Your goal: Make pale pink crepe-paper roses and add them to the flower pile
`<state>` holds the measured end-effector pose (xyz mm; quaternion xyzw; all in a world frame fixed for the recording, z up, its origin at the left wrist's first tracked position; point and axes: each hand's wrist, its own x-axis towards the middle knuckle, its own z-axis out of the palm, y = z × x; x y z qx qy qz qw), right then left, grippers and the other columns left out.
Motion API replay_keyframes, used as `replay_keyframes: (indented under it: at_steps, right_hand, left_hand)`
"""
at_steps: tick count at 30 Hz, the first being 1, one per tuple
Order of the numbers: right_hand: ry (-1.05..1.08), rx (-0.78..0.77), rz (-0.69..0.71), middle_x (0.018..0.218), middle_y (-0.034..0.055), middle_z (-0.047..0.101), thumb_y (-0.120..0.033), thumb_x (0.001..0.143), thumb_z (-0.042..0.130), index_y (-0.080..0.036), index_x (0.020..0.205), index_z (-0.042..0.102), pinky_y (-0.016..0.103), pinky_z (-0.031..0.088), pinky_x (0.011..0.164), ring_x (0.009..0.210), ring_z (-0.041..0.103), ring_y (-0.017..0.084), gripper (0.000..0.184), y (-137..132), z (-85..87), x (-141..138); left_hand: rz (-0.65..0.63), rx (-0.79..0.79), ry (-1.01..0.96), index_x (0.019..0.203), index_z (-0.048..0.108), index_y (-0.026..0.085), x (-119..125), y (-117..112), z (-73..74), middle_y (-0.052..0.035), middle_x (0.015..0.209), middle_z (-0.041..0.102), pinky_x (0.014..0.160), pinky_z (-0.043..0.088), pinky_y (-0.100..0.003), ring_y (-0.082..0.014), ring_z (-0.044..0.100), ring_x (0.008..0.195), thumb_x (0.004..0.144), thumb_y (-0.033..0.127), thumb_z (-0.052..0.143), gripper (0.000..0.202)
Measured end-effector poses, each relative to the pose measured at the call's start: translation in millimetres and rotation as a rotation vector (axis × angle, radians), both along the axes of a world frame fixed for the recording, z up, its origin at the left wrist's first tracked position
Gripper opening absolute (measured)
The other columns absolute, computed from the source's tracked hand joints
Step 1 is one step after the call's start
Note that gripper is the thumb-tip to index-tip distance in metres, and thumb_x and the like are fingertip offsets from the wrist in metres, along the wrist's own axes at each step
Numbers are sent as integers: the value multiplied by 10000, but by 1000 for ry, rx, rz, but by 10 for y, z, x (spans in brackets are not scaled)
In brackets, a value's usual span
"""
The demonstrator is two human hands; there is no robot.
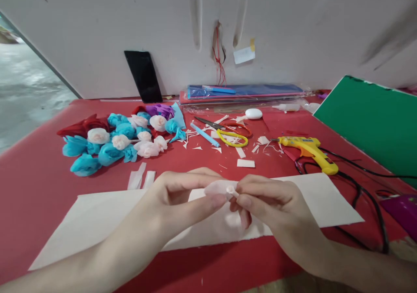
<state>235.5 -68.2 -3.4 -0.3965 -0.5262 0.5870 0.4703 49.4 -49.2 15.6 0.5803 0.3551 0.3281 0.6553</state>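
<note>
Between my two hands, above a long white paper sheet (107,215), is a small pale pink paper flower (232,190) with a loose petal (215,187) standing out to its left. My left hand (176,197) is closed, pinching that petal between thumb and fingers. The rolled centre of the flower sits in the closed fingertips of my right hand (267,197). Some fingers are hidden behind the paper. Beyond my left hand lie two pale paper strips (137,176) on the red table (39,167).
Finished blue, pink, red and purple paper flowers (120,142) are heaped at left. Scissors (224,132), a blue pen (205,134) and paper scraps lie mid-table. A yellow glue gun (308,149) with a black cord rests at right, near a green board (368,123). A phone (143,76) leans behind.
</note>
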Motion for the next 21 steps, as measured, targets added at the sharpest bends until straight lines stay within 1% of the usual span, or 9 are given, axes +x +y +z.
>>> replay_keyframes:
  at_steps: [4,6,8,11,14,16,18,19,21]
  right_hand:
    - [21,2,-17,641,-35,605,-162,820,663,-215,676,754,105,488,494,509,538,29,179,15,-12,-3]
    - [35,10,-25,656,-27,616,-160,820,666,-213,709,762,112,488,493,510,534,32,156,23,-17,0]
    - [49,16,-31,666,-22,625,-153,823,664,-219,750,773,119,494,499,511,533,34,147,27,-17,8]
    - [38,36,-47,661,-25,632,-156,823,665,-229,759,777,116,495,498,502,528,31,149,21,-3,19]
    - [-49,107,-84,663,-30,647,-120,814,663,-223,731,772,105,500,506,506,548,30,171,12,25,24]
    - [-136,238,-113,670,-25,665,-75,795,667,-204,729,767,94,491,496,535,578,40,177,10,44,31]
    - [-245,453,-151,706,-4,694,-39,775,673,-174,750,763,90,482,484,571,603,53,164,12,53,51]
    - [-304,571,-166,740,10,711,-28,772,671,-160,773,761,94,489,497,590,615,59,159,14,51,68]
    - [-428,785,-182,808,34,731,-14,789,648,-142,837,754,110,523,578,644,641,74,173,17,37,111]
  left_hand:
    - [1,75,51,905,776,398,18,10,13,78,919,762,815,519,-166,-127,687,853,894,259,619,211]
    - [40,114,79,875,781,388,24,34,6,78,878,770,779,534,-177,-139,698,825,881,252,625,207]
    - [118,139,158,799,786,346,22,67,-12,70,791,773,702,542,-183,-147,700,751,840,253,660,163]
    - [235,125,264,695,770,300,9,116,-52,57,727,776,623,535,-189,-148,689,672,777,299,712,100]
    - [253,74,212,693,775,289,4,134,-77,31,772,791,679,561,-216,-171,713,742,765,307,727,88]
    - [250,61,169,691,780,291,7,120,-78,27,763,791,683,568,-217,-174,719,751,756,282,737,78]
    - [243,67,145,686,780,300,15,91,-68,39,740,788,652,560,-190,-156,716,725,748,252,744,87]
    - [235,70,136,689,780,306,21,75,-60,47,737,787,644,554,-176,-147,713,720,750,238,742,99]
    - [209,95,122,703,781,317,36,42,-44,65,730,783,648,542,-149,-125,707,714,764,218,730,128]
